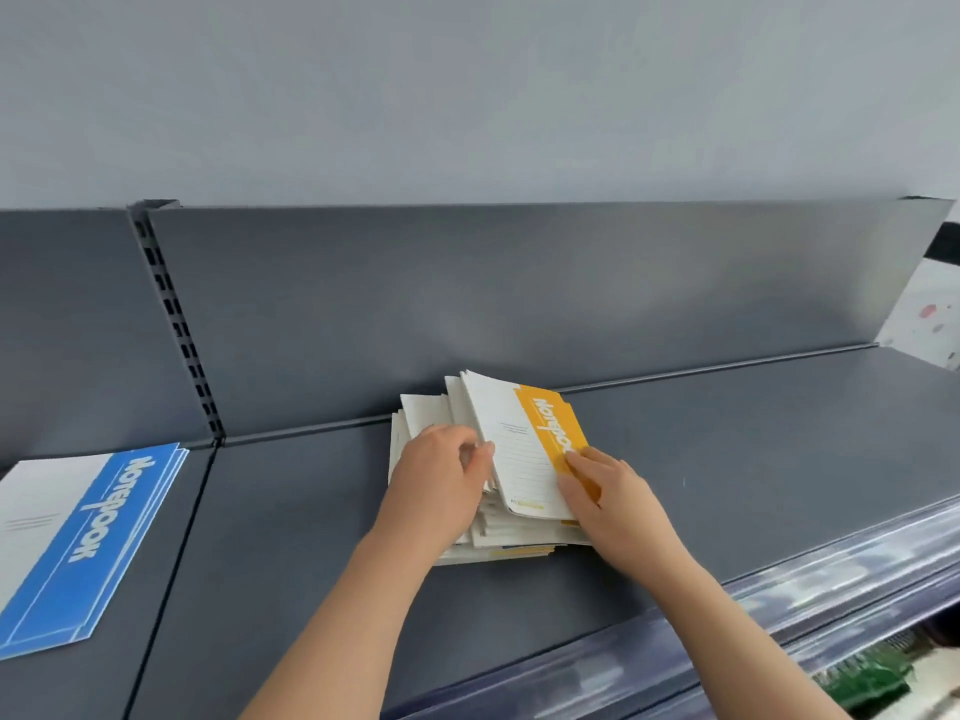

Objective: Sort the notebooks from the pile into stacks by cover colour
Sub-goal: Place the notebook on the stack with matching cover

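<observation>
Yellow strip on a white cover: the yellow notebook (524,449) tops the pile (511,540), which sits mid-shelf, close to the back panel (519,283). Its far end is tilted up above a fan of white notebooks underneath.

Left grip (436,480) is clenched on the yellow notebook's left edge, thumb on the cover, fingers curled at the edge. Right grip (608,504) is released: index finger & thumb lie fairly straight on the yellow strip near the right corner; can't tell if any finger goes under.

The blue stack (78,543), white covers w/ a blue strip, lies flat at far left on the next shelf section, well apart from the pile. Both rest on the grey metal shelf (753,459). A slotted upright (176,324) splits the 2 sections. A clear label strip (841,579) runs along the front edge.
</observation>
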Action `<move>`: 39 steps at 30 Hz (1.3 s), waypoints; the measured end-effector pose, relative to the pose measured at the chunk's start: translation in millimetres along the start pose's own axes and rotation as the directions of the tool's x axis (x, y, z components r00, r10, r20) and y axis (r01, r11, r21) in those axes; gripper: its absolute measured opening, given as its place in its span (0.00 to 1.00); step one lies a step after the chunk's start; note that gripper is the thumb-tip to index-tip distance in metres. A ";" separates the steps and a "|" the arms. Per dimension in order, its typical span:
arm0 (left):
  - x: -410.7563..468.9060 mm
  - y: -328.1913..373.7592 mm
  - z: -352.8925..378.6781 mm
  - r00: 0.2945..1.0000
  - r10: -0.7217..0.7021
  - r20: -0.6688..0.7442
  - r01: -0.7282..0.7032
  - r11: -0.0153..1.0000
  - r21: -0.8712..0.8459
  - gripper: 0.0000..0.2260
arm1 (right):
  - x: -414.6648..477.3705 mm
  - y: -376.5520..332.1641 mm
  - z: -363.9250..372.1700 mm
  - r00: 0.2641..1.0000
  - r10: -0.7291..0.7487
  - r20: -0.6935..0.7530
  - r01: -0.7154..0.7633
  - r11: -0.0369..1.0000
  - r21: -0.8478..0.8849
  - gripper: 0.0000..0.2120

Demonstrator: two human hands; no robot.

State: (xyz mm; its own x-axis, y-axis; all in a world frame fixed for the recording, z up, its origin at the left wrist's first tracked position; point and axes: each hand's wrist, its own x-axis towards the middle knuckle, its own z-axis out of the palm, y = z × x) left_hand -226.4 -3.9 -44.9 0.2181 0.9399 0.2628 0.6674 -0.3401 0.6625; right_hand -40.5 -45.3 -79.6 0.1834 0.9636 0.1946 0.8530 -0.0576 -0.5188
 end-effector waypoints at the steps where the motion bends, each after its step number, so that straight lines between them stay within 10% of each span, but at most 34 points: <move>1: -1.2 3.0 -0.7 0.999 -0.036 -0.030 0.034 0.999 -0.042 0.10 | 1.2 0.8 3.4 0.999 -0.040 0.008 0.040 0.999 -0.003 0.11; 5: -3.1 11.2 -6.3 0.977 -0.204 -0.054 0.192 0.966 -0.175 0.20 | 5.3 -3.6 4.8 0.992 -0.117 0.054 0.114 0.992 0.055 0.12; 12: -5.9 7.7 -6.0 0.945 -0.311 -0.099 0.287 0.936 -0.202 0.04 | 4.6 -1.2 -13.7 0.995 -0.012 0.095 -0.005 0.985 0.175 0.12; 18: -7.5 6.7 -8.8 0.914 -0.351 -0.204 0.306 0.926 -0.221 0.03 | 6.9 -8.7 -5.2 0.985 -0.161 0.062 0.152 0.978 0.140 0.16; 39: -19.5 -7.0 -11.8 0.906 -0.410 -0.102 0.383 0.899 -0.211 0.04 | 9.4 -11.0 1.0 0.994 0.059 0.096 -0.080 0.967 0.243 0.17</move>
State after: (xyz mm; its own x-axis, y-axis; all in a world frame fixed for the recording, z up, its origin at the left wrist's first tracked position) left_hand -243.7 -20.2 -46.4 -0.1486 0.9882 0.0375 0.5331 0.0481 0.8447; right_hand -48.7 -35.4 -72.9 0.1856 0.9791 0.0833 0.6914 -0.0698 -0.7191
